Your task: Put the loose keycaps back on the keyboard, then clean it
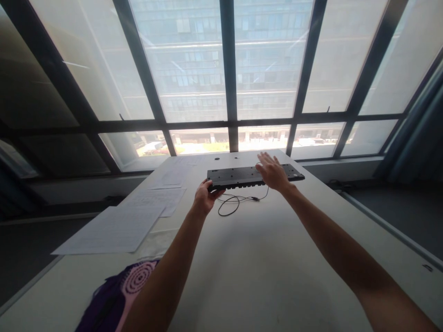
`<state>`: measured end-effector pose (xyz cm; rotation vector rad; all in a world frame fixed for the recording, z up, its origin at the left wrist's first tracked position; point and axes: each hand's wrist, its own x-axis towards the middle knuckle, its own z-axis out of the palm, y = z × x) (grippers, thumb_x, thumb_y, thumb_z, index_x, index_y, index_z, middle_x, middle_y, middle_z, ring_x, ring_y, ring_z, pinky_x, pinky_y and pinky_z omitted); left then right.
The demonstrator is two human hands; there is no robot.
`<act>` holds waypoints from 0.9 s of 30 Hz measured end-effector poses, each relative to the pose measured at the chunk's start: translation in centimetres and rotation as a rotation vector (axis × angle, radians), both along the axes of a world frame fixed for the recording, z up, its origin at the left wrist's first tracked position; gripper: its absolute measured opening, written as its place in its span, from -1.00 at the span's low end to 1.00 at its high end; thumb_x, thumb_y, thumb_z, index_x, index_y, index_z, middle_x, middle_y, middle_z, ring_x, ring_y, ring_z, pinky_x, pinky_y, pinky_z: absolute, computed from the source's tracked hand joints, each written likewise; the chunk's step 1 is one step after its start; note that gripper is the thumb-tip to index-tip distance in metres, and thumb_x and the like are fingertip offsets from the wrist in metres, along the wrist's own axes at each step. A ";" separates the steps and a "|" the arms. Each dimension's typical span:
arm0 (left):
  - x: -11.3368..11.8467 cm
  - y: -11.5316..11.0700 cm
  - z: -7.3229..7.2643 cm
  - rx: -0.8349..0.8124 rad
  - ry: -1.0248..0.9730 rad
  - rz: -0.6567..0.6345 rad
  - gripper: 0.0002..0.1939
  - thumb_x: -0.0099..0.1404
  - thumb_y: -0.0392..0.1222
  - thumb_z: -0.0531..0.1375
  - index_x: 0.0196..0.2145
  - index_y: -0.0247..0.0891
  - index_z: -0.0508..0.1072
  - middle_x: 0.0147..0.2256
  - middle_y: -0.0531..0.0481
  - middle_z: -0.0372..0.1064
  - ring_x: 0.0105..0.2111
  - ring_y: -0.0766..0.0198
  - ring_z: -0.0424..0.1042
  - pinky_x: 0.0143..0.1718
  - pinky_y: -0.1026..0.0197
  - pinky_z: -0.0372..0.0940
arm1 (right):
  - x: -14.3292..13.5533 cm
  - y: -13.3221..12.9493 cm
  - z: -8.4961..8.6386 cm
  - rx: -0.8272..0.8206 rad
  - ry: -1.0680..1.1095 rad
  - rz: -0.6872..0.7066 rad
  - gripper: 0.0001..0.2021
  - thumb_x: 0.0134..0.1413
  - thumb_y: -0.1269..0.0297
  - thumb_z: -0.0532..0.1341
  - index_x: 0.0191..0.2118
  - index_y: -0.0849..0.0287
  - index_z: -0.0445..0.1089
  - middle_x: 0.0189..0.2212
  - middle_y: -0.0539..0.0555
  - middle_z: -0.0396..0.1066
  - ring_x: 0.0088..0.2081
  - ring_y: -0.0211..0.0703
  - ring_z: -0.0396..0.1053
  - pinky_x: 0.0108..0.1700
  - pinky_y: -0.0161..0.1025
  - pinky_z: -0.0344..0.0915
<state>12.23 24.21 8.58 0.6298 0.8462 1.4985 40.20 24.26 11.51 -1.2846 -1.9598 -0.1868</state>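
One keyboard [238,175], underside up, held above the table [263,258]: left hand [205,196] clamps its left end, thumb on top, fingers curled beneath. Right hand [273,173] is flat over the right half, fingers extended, gripping nothing; can't tell from here whether it touches. Cable [238,203] loops below.

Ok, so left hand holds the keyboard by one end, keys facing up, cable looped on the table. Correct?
Not the keys: the head view shows the keyboard flipped, underside up and keys facing down. Left hand holding one end and cable looped on the table stand.
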 end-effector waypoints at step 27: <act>-3.3 -0.9 2.5 -0.083 -0.037 -0.111 -0.52 0.39 -0.42 0.04 0.23 -0.24 0.29 -0.24 -0.12 0.52 -0.33 0.12 0.59 -0.28 -0.01 0.58 | 14.6 0.0 -7.1 0.259 0.386 0.020 -0.43 0.39 -0.09 -0.06 0.35 0.12 0.07 0.36 0.25 0.09 0.38 0.06 0.05 0.40 0.14 -0.02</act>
